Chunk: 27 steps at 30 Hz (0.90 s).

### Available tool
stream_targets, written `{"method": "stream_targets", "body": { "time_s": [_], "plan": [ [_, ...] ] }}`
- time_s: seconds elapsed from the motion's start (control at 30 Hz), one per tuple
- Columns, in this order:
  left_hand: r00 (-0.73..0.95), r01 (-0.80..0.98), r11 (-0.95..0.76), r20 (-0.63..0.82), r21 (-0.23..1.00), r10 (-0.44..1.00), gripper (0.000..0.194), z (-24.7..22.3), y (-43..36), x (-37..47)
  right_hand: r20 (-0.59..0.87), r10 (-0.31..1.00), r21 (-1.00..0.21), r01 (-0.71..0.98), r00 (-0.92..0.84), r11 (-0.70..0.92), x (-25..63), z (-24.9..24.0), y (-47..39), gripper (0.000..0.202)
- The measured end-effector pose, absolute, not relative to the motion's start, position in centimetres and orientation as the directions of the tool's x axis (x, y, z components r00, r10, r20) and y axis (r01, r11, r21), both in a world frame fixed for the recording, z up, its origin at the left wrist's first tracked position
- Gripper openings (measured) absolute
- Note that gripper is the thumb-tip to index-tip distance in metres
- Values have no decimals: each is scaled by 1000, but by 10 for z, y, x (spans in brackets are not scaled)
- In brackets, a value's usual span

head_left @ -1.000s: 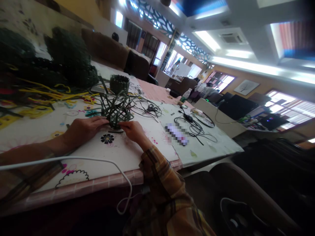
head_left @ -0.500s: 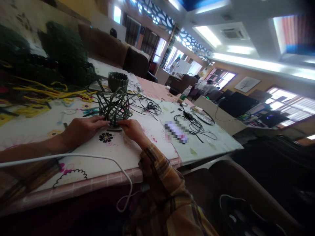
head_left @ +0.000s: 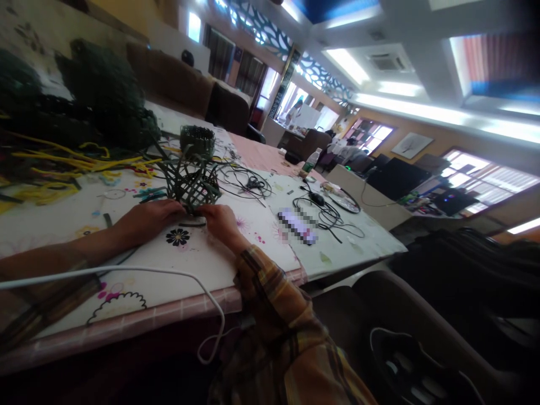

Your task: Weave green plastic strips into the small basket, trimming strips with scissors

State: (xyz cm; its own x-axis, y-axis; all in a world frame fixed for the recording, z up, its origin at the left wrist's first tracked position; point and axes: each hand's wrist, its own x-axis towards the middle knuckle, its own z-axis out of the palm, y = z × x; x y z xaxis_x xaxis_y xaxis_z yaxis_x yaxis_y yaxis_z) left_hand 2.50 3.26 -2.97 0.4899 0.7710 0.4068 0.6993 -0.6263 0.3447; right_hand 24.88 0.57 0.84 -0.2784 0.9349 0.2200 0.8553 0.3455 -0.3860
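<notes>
A half-woven basket [head_left: 192, 183] of dark green flat strips stands on the flowered tablecloth [head_left: 164, 287], its loose strip ends poking up and outward. From the left, my left hand [head_left: 154, 219] pinches the basket's near lower edge, thumb and fingers together. My right hand [head_left: 220, 222] grips the same edge from the right, fingertips curled in close to the left ones. Exactly which strip each hand has is too small to tell. A short dark strip [head_left: 192, 225] lies on the cloth just below the fingers.
Behind stands a finished-looking dark green basket [head_left: 197, 140]. Yellow strips [head_left: 88, 163] lie to the left. Scissors [head_left: 255, 183], coiled dark strips [head_left: 329, 211], a blurred-out phone-like object [head_left: 297, 225] and a bottle [head_left: 311, 162] lie or stand to the right. A white cable [head_left: 169, 271] crosses in front.
The whole view has shifted slightly, moving the scene a little left. Both hands stay at the basket's lower edge; the right fingers look more curled in.
</notes>
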Motion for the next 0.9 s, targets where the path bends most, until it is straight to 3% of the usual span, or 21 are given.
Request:
{"method": "stream_targets", "body": {
  "time_s": [0.27, 0.43, 0.6, 0.8, 0.9],
  "plan": [
    [334, 643, -579, 497, 501, 801, 33, -6, 20, 29, 346, 902, -664, 611, -259, 431, 248, 4, 8, 20],
    [229, 618, -521, 498, 589, 836, 37, 1, 9, 34, 370, 896, -726, 526, -244, 443, 249, 2, 7, 18],
    [139, 571, -355, 339, 740, 930, 52, 11, 3, 38, 396, 888, -728, 510, -233, 458, 248, 0, 7, 16],
    [223, 702, -422, 385, 574, 895, 36, 12, 10, 36, 370, 898, -691, 575, -239, 438, 246, -1, 8, 17],
    [238, 728, -412, 362, 547, 901, 32, 8, 14, 37, 353, 902, -668, 608, -250, 429, 245, -1, 7, 17]
  ]
}}
